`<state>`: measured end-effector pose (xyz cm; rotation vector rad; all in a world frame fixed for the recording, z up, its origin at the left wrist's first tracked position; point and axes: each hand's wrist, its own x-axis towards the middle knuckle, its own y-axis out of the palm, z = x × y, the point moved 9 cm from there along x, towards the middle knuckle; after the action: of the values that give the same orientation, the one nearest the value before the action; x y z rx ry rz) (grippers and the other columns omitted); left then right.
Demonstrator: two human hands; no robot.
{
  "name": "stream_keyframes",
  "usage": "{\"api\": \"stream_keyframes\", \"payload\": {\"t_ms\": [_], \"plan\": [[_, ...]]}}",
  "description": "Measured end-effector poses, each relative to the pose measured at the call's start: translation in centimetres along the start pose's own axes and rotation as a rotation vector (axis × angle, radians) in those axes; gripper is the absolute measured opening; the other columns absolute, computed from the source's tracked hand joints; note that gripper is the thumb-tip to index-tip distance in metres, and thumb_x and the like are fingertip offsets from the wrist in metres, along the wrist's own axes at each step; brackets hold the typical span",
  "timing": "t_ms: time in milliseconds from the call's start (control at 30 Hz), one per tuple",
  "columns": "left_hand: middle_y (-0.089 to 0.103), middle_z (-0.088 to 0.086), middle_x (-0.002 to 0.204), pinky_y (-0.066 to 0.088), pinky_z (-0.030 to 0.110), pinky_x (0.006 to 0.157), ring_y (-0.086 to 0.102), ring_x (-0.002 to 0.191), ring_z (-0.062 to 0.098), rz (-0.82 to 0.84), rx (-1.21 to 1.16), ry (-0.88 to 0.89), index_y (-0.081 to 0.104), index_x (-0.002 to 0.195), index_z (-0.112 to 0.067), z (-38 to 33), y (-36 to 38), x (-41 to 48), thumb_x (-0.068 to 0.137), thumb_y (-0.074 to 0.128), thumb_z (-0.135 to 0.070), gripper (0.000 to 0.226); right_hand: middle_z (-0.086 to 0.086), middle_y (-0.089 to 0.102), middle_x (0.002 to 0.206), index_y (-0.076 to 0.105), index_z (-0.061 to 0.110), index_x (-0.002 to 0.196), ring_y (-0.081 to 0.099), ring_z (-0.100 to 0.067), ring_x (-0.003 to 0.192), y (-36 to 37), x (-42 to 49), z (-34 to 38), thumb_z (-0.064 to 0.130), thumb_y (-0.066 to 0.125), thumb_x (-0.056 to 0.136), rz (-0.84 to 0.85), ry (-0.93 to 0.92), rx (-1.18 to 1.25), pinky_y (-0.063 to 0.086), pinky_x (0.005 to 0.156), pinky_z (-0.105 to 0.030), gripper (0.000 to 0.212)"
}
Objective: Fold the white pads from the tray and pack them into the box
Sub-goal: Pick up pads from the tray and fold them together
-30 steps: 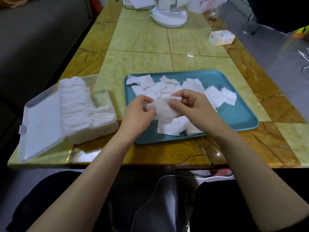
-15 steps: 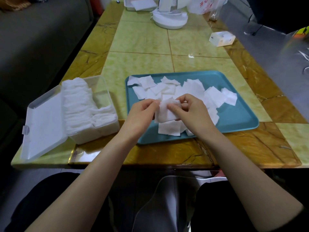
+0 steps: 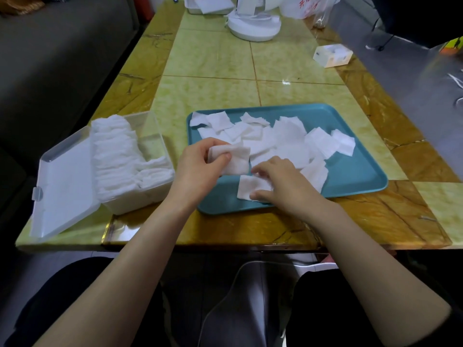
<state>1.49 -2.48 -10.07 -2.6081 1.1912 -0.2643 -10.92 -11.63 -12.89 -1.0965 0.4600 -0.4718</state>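
Note:
A teal tray (image 3: 350, 171) in front of me holds several loose white pads (image 3: 288, 136). My left hand (image 3: 198, 169) pinches a folded white pad (image 3: 235, 159) over the tray's near left part. My right hand (image 3: 278, 181) lies low on the tray, its thumb and fingers closing on a flat pad (image 3: 248, 189) at the near edge. To the left stands a clear plastic box (image 3: 150, 136) with its lid (image 3: 62, 186) swung open; rows of folded pads (image 3: 112, 156) fill most of it.
The yellow-green table (image 3: 213, 96) ends just below the tray and box. A small white box (image 3: 332, 55) lies at the far right, a round white appliance base (image 3: 253, 23) and bags stand at the far end. A grey sofa runs along the left.
Both hands held one pad between them; now the left hand alone keeps it, shifted left, and the right hand has dropped onto another pad on the tray.

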Motion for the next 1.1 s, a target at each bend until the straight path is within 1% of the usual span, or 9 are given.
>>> {"api": "stream_keyframes", "payload": {"t_ms": [133, 233, 367, 500, 633, 733, 833, 967, 1100], "plan": [[0.068, -0.006, 0.082, 0.055, 0.052, 0.082, 0.066, 0.091, 0.02, 0.018, 0.002, 0.01, 0.065, 0.081, -0.035, 0.0, -0.1, -0.2, 0.089, 0.061, -0.01, 0.026, 0.006, 0.054, 0.085, 0.057, 0.024, 0.089, 0.05, -0.017, 0.086, -0.3, 0.1, 0.2, 0.034, 0.07, 0.079, -0.008, 0.021, 0.041, 0.035, 0.063, -0.028, 0.019], [0.07, -0.004, 0.086, 0.054, 0.049, 0.085, 0.066, 0.09, 0.019, 0.018, 0.038, 0.009, 0.064, 0.084, -0.034, 0.1, -0.2, -0.2, 0.089, 0.061, -0.01, 0.024, 0.004, 0.057, 0.083, 0.058, 0.021, 0.083, 0.052, -0.016, 0.08, -1.4, 0.2, -0.1, 0.026, 0.062, 0.086, -0.136, 0.032, 0.139, 0.039, 0.066, -0.029, 0.007], [0.068, -0.006, 0.084, 0.054, 0.042, 0.082, 0.065, 0.087, 0.019, -0.009, 0.074, -0.001, 0.061, 0.083, -0.035, 0.4, -0.7, -0.1, 0.091, 0.059, -0.012, 0.024, 0.008, 0.057, 0.078, 0.058, 0.017, 0.084, 0.05, -0.003, 0.072, -5.0, -0.4, -0.1, 0.013, 0.051, 0.094, -0.431, -0.032, 0.453, 0.034, 0.061, -0.009, 0.012], [0.066, -0.007, 0.082, 0.05, 0.037, 0.075, 0.064, 0.085, 0.019, 0.012, 0.101, -0.036, 0.063, 0.088, -0.028, 0.9, -0.3, -0.1, 0.091, 0.059, -0.015, 0.014, 0.02, 0.059, 0.075, 0.06, 0.025, 0.083, 0.051, 0.001, 0.073, -6.7, -1.0, 1.9, 0.008, 0.056, 0.09, -0.423, -0.207, 0.661, 0.038, 0.063, -0.013, 0.019], [0.071, 0.0, 0.08, 0.05, 0.036, 0.076, 0.064, 0.082, 0.017, 0.157, -0.035, -0.103, 0.067, 0.083, -0.027, 0.8, 1.5, -0.8, 0.092, 0.052, -0.006, 0.028, 0.016, 0.062, 0.08, 0.059, 0.025, 0.098, 0.055, 0.0, 0.071, -4.5, -0.6, 3.0, 0.015, 0.068, 0.083, -0.265, -0.214, 0.588, 0.041, 0.066, -0.01, 0.02], [0.058, 0.009, 0.069, 0.042, 0.035, 0.074, 0.052, 0.07, 0.019, 0.217, -0.016, -0.132, 0.062, 0.074, -0.019, 0.7, 2.5, -1.2, 0.1, 0.046, -0.027, 0.032, 0.012, 0.057, 0.066, 0.056, 0.02, 0.11, 0.052, 0.006, 0.064, -3.8, -0.3, 2.1, 0.02, 0.072, 0.08, -0.274, -0.134, 0.546, 0.039, 0.064, -0.007, 0.035], [0.066, 0.012, 0.077, 0.047, 0.034, 0.084, 0.062, 0.077, 0.022, 0.224, -0.078, -0.218, 0.064, 0.075, -0.015, 1.3, 2.6, -1.3, 0.098, 0.039, -0.047, 0.046, 0.015, 0.053, 0.065, 0.058, 0.024, 0.094, 0.05, 0.004, 0.06, -3.8, -0.2, 1.7, 0.025, 0.074, 0.078, -0.304, -0.094, 0.449, 0.039, 0.062, -0.008, 0.023], [0.073, 0.005, 0.087, 0.051, 0.04, 0.083, 0.066, 0.085, 0.018, 0.289, 0.059, -0.026, 0.073, 0.095, -0.023, 0.0, 3.3, -1.5, 0.09, 0.06, -0.04, 0.022, 0.013, 0.057, 0.072, 0.056, 0.025, 0.087, 0.052, -0.001, 0.062, -3.6, -0.1, 1.3, 0.024, 0.071, 0.08, -0.307, -0.07, 0.44, 0.04, 0.061, -0.007, 0.017], [0.071, 0.013, 0.085, 0.051, 0.05, 0.076, 0.065, 0.082, 0.029, 0.123, 0.214, 0.079, 0.069, 0.095, -0.009, 0.0, 1.8, -0.8, 0.088, 0.061, -0.03, 0.023, 0.004, 0.058, 0.094, 0.055, 0.02, 0.101, 0.054, -0.008, 0.079, -4.3, -0.3, 1.0, 0.018, 0.07, 0.081, -0.402, -0.072, 0.426, 0.041, 0.07, -0.008, 0.026]]}}
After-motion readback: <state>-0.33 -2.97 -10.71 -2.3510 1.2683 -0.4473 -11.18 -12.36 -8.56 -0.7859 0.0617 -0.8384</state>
